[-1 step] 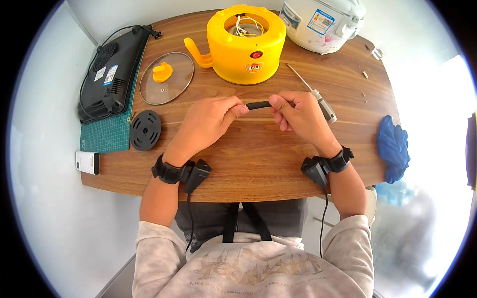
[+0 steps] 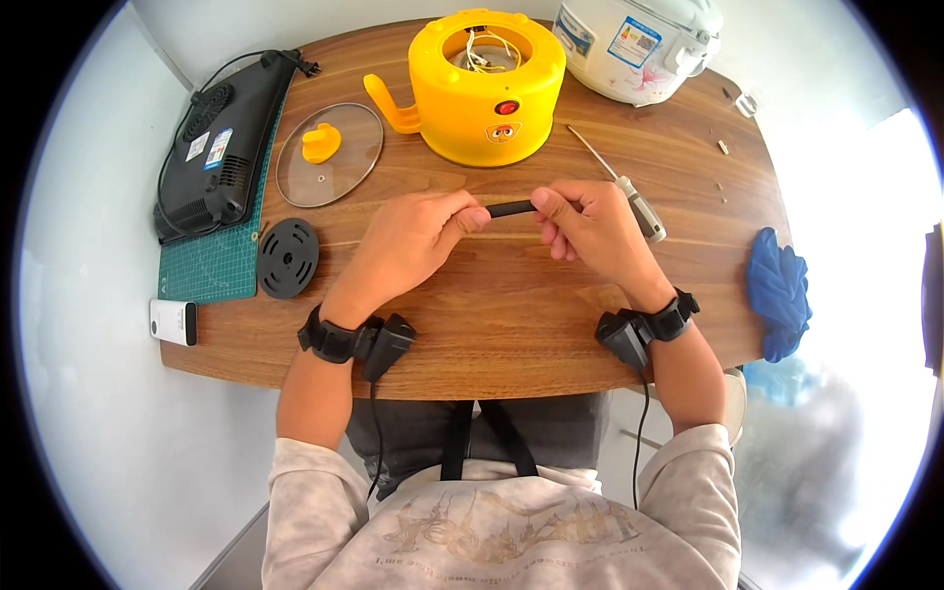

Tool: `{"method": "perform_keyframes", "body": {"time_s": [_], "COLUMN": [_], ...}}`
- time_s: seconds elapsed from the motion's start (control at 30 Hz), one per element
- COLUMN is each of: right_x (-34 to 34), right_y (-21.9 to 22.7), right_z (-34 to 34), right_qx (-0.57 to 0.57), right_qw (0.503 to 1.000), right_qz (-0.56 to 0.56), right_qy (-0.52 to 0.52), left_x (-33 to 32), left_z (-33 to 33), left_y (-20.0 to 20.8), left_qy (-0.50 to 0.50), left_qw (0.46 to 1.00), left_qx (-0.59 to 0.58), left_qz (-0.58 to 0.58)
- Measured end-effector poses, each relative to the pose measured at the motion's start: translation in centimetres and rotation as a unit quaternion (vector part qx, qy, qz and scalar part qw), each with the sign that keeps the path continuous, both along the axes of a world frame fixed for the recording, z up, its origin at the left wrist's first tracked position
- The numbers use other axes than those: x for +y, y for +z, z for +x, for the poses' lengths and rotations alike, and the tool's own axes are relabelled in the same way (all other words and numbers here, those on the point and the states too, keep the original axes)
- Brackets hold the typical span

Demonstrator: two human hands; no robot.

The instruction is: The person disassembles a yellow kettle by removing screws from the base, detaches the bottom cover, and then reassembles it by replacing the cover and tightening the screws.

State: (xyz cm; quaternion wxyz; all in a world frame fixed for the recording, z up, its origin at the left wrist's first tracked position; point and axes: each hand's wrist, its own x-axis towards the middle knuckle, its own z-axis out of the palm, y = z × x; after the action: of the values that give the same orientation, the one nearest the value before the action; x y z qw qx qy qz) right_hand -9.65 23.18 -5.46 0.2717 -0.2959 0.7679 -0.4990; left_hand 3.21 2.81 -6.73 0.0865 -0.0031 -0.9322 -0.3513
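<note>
Above the middle of the table, my left hand (image 2: pixel 418 236) pinches the left end of a short black rod (image 2: pixel 510 208) between thumb and fingers. At its other end, my right hand (image 2: pixel 590 221) grips the rod too, so it spans level between them. What the rod is exactly, I cannot make out. Beyond my hands stands a yellow pot (image 2: pixel 472 123) with a side handle; thin white wires (image 2: pixel 487 61) show in its round opening. A screwdriver (image 2: pixel 641 208) with a pale grey handle lies just past my right hand.
At left are a glass lid (image 2: pixel 344 172), a slotted black disc (image 2: pixel 288 259), a green cutting mat (image 2: pixel 211 265) carrying a black appliance (image 2: pixel 211 147), and a white power bank (image 2: pixel 173 323). A rice cooker (image 2: pixel 629 59) stands at back right; a blue cloth (image 2: pixel 777 295) hangs over the right edge.
</note>
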Motion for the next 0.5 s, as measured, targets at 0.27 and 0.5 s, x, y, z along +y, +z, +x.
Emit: {"method": "perform_keyframes", "body": {"time_s": [0.27, 0.5], "right_x": [0.0, 0.4], "right_y": [-0.5, -0.5], "right_z": [0.5, -1.0], "right_qx": [0.121, 0.01], "right_qw": [0.987, 0.999], "right_qz": [-0.108, -0.026], "right_qy": [-0.012, 0.034], "left_x": [-0.5, -0.6], "left_z": [-0.1, -0.2], "left_y": [-0.6, 0.4], "left_qy": [-0.009, 0.023], "left_qw": [0.98, 0.978], "left_qx": [-0.054, -0.098], "left_qz": [0.193, 0.183]}}
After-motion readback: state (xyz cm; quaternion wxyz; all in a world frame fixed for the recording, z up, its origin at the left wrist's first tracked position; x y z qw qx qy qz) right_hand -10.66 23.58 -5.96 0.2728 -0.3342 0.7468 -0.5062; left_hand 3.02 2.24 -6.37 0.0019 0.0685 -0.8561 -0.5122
